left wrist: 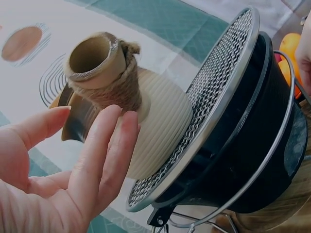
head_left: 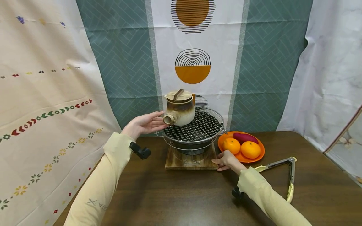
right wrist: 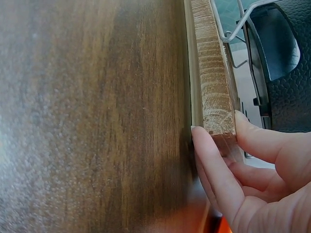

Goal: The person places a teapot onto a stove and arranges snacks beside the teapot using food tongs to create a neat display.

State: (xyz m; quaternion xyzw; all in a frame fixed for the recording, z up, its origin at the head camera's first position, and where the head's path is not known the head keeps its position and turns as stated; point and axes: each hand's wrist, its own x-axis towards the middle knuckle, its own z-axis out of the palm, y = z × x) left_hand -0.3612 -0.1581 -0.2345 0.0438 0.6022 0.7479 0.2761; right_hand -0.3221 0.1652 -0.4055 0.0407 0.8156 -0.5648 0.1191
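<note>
A clay teapot (head_left: 181,110), brown at the shoulder and cream below, stands on the wire mesh (head_left: 198,128) of a round black tabletop grill (left wrist: 233,145). It has a wooden lid (head_left: 178,95) and a hollow side handle (left wrist: 99,73) wrapped in twine. My left hand (head_left: 148,123) is beside that handle, palm up, fingers extended with their tips right at it and the thumb apart. Under the grill lies a square wooden board (head_left: 176,160). My right hand (head_left: 226,160) pinches its near right corner, thumb on top and fingers at the edge and underside.
Right of the grill, an orange plate (head_left: 261,153) holds two oranges (head_left: 250,149) and a purple sweet potato (head_left: 245,137). Tongs (head_left: 292,175) with pale yellow tips lie spread on the brown table (head_left: 181,194). Patterned cloths (head_left: 121,62) hang behind and at the left.
</note>
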